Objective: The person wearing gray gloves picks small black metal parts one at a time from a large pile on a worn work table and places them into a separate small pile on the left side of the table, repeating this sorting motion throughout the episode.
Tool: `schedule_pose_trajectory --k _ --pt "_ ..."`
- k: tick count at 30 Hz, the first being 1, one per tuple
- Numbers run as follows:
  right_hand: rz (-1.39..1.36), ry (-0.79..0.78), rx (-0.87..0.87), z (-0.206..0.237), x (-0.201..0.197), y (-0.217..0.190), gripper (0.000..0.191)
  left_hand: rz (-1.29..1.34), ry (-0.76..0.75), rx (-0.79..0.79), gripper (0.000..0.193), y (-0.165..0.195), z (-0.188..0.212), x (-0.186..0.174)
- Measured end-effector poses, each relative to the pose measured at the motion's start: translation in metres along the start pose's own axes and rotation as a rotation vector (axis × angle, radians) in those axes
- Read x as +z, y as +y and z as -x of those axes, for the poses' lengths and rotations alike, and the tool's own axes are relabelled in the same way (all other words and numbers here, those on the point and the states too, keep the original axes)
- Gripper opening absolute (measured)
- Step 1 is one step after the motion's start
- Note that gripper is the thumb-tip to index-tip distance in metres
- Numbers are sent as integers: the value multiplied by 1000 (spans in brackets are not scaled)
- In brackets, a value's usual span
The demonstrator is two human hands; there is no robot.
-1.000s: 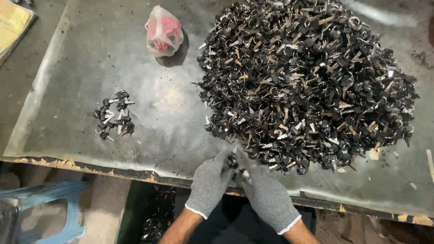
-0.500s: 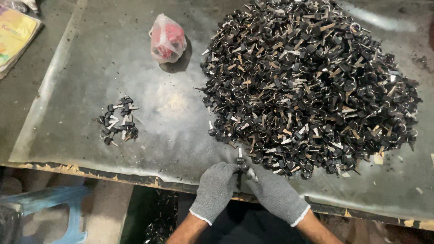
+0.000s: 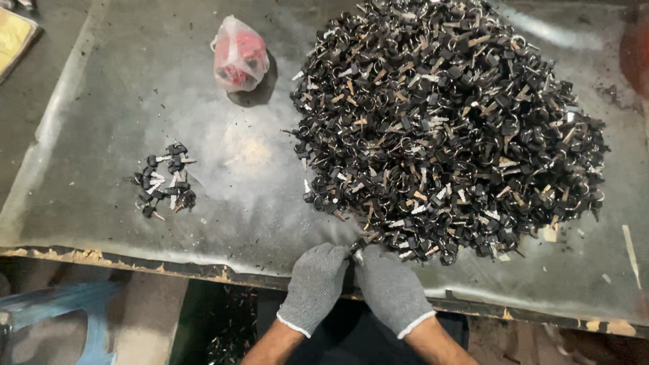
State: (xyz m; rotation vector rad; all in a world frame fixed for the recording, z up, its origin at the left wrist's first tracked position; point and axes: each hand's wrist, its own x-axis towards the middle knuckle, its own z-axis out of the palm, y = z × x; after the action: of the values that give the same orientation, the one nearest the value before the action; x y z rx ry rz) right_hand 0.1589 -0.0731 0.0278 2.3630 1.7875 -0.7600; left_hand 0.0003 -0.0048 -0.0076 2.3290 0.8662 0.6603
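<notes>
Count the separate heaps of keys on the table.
2: the big pile at right above both gloved hands, and the small cluster at left. More may lie under the table edge.

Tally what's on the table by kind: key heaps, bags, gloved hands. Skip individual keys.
Large heap of black-headed keys: 1
Small cluster of keys: 1
Plastic bag with red contents: 1
Grey-gloved hands, left hand and right hand: 2
Total: 5

Both gloved hands (image 3: 355, 284) pinch a small key (image 3: 356, 247) beside the big key pile (image 3: 446, 128).
</notes>
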Motion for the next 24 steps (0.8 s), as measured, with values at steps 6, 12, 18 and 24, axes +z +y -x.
schedule_pose_trajectory --k 6,12,18,24 --pt "57 366 -245 12 23 2 21 8 38 -49 41 -1 3 1" --pt "-153 46 -23 -2 22 0 18 -52 -25 -68 36 3 7 6" --pt "-287 -1 105 -8 21 16 29 -115 139 -19 31 2 11 3" --pt "-38 47 -169 10 38 18 18 -146 68 -125 12 4 16 5"
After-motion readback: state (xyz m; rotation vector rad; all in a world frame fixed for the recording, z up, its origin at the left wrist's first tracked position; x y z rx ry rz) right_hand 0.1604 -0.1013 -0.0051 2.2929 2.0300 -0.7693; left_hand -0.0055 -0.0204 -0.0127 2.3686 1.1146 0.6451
